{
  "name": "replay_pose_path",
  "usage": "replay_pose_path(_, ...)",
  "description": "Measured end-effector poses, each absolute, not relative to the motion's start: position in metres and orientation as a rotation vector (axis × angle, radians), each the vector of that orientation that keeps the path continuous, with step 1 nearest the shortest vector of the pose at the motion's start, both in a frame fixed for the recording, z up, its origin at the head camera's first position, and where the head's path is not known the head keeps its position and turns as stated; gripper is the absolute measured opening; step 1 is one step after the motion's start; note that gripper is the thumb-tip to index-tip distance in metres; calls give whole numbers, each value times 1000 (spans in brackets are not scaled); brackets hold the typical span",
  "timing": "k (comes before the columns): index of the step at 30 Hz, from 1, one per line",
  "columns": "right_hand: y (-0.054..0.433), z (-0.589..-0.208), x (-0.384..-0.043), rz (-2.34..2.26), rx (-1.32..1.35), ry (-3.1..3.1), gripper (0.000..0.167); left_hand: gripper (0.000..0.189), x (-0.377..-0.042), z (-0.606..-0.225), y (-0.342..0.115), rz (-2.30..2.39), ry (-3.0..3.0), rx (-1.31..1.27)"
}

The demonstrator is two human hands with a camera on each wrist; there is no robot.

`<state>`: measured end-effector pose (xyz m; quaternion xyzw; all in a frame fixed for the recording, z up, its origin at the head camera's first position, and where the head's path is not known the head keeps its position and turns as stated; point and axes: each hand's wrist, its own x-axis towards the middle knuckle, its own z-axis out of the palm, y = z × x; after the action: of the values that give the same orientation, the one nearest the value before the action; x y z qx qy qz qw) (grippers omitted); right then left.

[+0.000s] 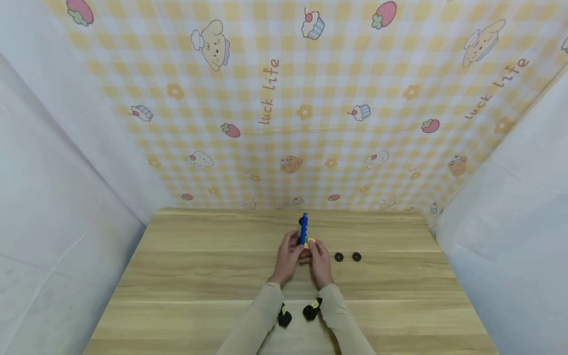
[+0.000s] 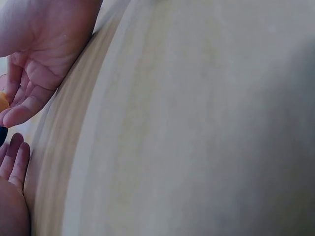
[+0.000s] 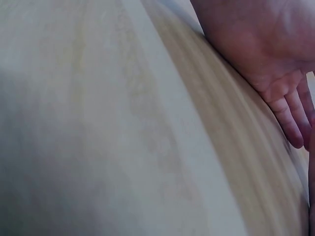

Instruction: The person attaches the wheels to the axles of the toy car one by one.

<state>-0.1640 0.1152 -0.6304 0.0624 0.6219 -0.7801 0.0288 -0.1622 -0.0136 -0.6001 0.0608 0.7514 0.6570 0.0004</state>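
Both hands meet around a small toy-brick build in the head view. My left hand [image 1: 286,259] grips the lower end of its long blue studded beam [image 1: 304,228], which points toward the back of the table. With thumb and fingers, my right hand [image 1: 322,264] pinches the yellow brick [image 1: 312,240] beside the beam's near end. A bit of green brick [image 1: 306,240] shows between blue and yellow. At the beam's far left side sits a black wheel [image 1: 301,222]. Fingers hide part of the build. Only a sliver of an orange-yellow piece [image 2: 4,102] shows in the left wrist view.
Two black ring-shaped wheels [image 1: 339,257] lie flat on the wooden table [image 1: 199,266], right of the right hand. Black wrist devices [image 1: 284,316] sit beneath both sleeves. A yellow checked cloth [image 1: 275,143] hangs behind the table; white sheets hang at the sides.
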Motion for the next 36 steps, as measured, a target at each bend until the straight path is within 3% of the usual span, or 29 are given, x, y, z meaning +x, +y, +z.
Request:
replay_pose_path(7, 118, -628, -165, -2370, 181, 1923, 37, 37, -160, -593, -15, 2070, 2313, 197)
replay_pose_path(15, 122, -626, -158, -2288, 288, 1997, 44, 37, -163, -601, -19, 2251, 2088, 18)
replay_pose_path(23, 172, -608, -146, -1699, 320, 2643, 23, 39, -168, -602, -21, 2314, 1975, 25)
replay_pose_path(31, 208, -591, -145, -929, 131, 2905, 41, 38, -168, -598, -24, 2300, 1990, -16)
replay_pose_path(36, 206, -592, -148, -811, 121, 2912, 38, 37, -168, -605, -22, 2296, 2000, -33)
